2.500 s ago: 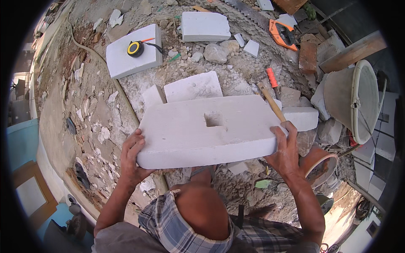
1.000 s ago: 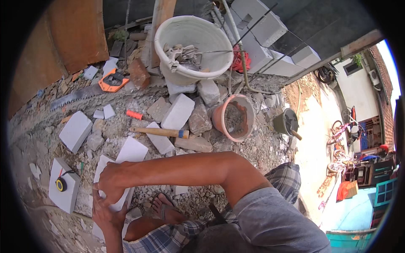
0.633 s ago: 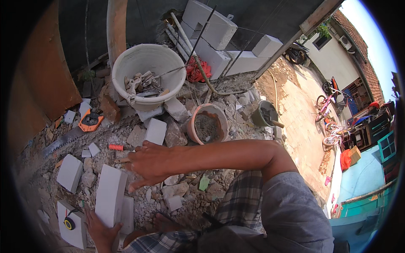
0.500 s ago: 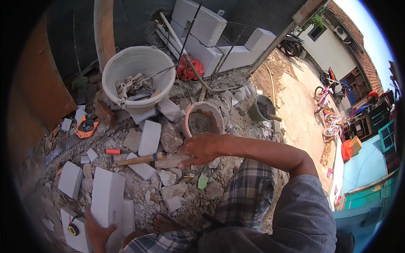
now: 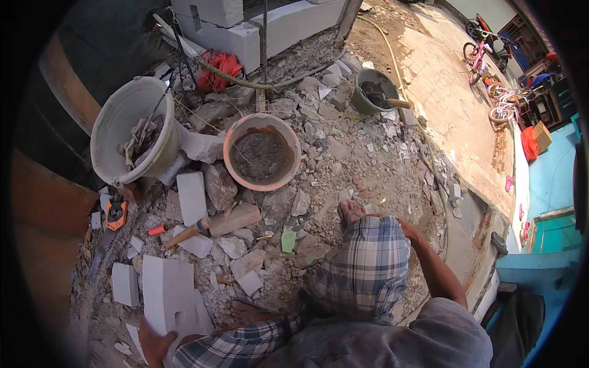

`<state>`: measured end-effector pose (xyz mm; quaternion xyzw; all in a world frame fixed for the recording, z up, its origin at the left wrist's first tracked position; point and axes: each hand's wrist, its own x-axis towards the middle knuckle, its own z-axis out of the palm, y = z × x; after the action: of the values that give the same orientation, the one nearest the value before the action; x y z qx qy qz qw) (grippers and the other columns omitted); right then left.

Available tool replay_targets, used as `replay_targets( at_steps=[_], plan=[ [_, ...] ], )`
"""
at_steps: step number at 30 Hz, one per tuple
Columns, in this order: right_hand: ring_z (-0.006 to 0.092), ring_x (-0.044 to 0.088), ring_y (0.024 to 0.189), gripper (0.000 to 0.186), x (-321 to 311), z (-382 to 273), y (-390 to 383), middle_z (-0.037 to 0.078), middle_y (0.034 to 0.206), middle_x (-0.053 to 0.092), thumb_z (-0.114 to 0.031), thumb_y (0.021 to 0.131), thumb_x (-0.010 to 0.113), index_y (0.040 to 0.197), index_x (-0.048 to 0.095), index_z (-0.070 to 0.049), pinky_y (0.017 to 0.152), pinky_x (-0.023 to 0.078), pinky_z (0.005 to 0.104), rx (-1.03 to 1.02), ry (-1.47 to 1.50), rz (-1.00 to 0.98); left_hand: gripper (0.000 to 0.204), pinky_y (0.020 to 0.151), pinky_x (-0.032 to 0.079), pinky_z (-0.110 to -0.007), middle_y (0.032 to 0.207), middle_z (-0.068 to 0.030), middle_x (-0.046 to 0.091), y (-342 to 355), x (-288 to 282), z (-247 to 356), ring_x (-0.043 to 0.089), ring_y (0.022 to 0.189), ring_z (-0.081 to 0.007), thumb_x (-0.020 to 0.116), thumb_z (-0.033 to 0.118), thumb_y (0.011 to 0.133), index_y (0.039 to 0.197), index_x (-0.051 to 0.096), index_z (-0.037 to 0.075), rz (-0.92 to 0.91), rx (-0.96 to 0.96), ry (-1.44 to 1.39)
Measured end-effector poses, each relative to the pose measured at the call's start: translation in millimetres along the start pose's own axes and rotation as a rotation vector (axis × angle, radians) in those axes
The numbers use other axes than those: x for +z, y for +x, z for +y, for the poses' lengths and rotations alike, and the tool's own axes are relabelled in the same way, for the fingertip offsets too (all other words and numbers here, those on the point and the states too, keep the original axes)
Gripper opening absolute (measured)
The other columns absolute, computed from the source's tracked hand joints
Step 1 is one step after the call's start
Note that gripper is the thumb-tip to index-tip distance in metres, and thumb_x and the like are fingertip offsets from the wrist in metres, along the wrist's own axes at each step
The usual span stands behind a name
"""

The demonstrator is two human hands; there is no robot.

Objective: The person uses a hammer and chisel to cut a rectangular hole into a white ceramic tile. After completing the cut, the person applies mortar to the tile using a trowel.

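A white lightweight block [image 5: 161, 294] with a small notch stands at the lower left. My left hand [image 5: 154, 340] grips its near end, thumb on one face and the other fingers around the side. My right hand [image 5: 405, 229] is at my bent right knee, in plaid cloth; its fingers are mostly hidden behind the knee. A wooden mallet [image 5: 235, 219] with a light handle lies on the rubble, apart from both hands. Close to the held block is a smaller white block [image 5: 125, 284].
A bucket of grey mortar [image 5: 264, 156] stands ahead, with a large pale tub [image 5: 132, 132] to its left. A dark bucket [image 5: 374, 92] holds a trowel. An orange-handled saw [image 5: 115, 216] lies left. Uneven rubble and a hose [image 5: 392, 49] cover the ground; a block wall [image 5: 300, 24] stands behind.
My right hand has left the mallet and moved right to my knee; the mallet stays on the rubble. The view has shifted. My left hand remains on the block.
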<state>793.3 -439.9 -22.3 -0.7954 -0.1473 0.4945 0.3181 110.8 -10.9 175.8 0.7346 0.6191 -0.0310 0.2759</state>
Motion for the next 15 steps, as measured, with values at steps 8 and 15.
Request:
replay_targets(
  at_steps=[8, 15],
  plan=[
    [0.0298, 0.073, 0.088, 0.060, -27.5, 8.0, 77.5, 0.023, 0.109, 0.075, -0.052, 0.105, 0.059, 0.123, 0.072, 0.004, 0.083, 0.057, 0.0415, 0.118, -0.483, 0.221, 0.098, 0.095, 0.051, -0.053, 0.112, -0.0250, 0.070, 11.0, -14.5, 187.5, 0.067, 0.102, -0.0465, 0.094, 0.024, 0.050, 0.135, 0.052, 0.001, -0.228, 0.131, 0.295],
    [0.0425, 0.071, 0.108, 0.066, -99.1, -53.0, 130.4, 0.029, 0.121, 0.072, -0.054, 0.096, 0.071, 0.131, 0.069, 0.001, 0.095, 0.055, 0.0477, -0.298, -0.405, 0.477, 0.101, 0.096, 0.051, -0.052, 0.113, -0.0225, 0.071, 29.9, 15.0, 353.9, 0.067, 0.104, -0.0445, 0.095, 0.026, 0.047, 0.137, 0.054, 0.005, -0.302, 0.250, 0.387]
  ],
)
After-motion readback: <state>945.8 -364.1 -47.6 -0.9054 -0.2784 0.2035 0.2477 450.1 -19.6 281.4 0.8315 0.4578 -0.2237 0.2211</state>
